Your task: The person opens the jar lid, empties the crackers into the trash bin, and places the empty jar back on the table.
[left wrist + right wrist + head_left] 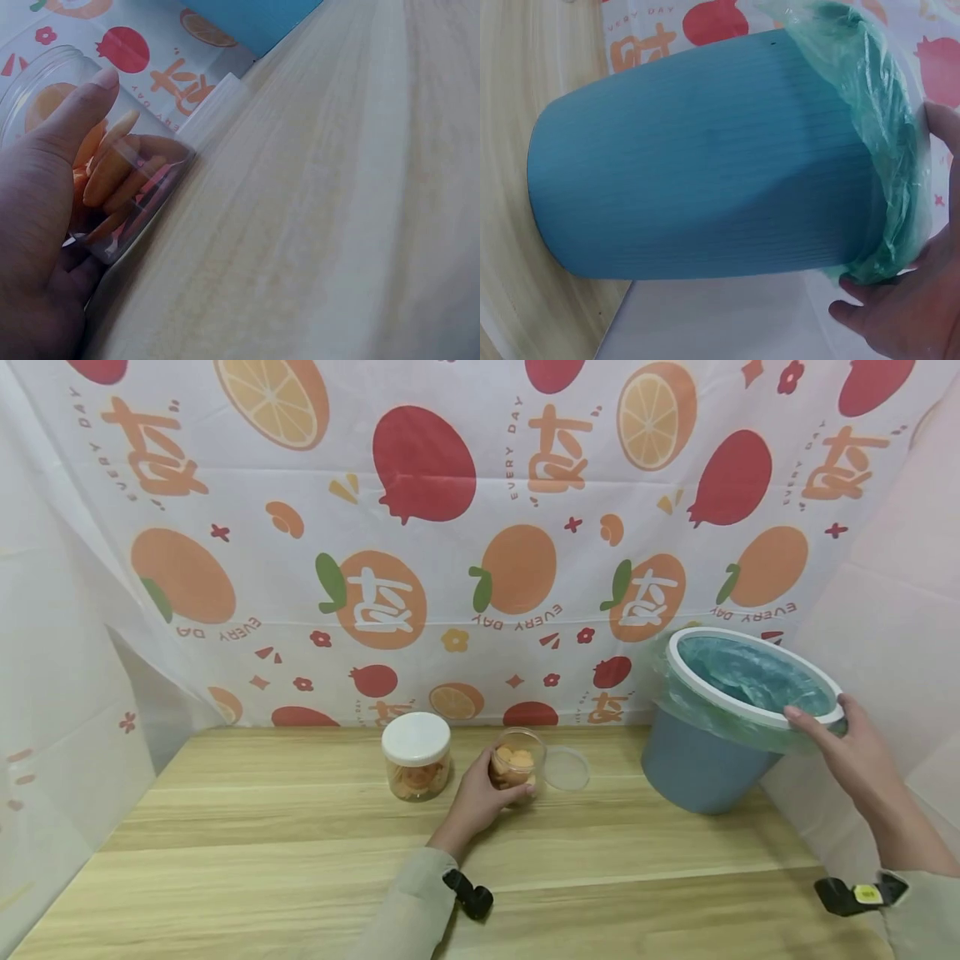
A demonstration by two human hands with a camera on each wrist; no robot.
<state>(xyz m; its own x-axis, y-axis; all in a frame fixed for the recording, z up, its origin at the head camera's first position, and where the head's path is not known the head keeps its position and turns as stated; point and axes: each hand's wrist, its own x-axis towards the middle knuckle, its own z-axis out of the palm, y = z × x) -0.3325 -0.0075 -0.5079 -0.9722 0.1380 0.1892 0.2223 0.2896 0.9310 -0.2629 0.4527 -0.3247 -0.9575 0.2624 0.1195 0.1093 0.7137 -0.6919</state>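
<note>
My left hand (pixel 480 793) is wrapped round a small clear plastic jar (pixel 525 741) on the wooden table, thumb along its near side. Inside lie several orange-brown biscuit-like pieces (pixel 120 169), and the jar's top is uncovered. A round clear lid (pixel 567 768) lies flat just to its right. My right hand (pixel 855 747) grips the white rim (pixel 738 697) of a blue trash can (pixel 705 768), thumb over the top and fingers at the outer side. A green plastic bag (pixel 885 142) lines the can and hangs over its edge.
Left of the small jar stands a bigger clear jar (pixel 417 777) with a white lid and orange-brown pieces inside. A fruit-print cloth (pixel 465 668) hangs behind the table (pixel 300 860). White sheeting closes off the left and right sides, near the trash can.
</note>
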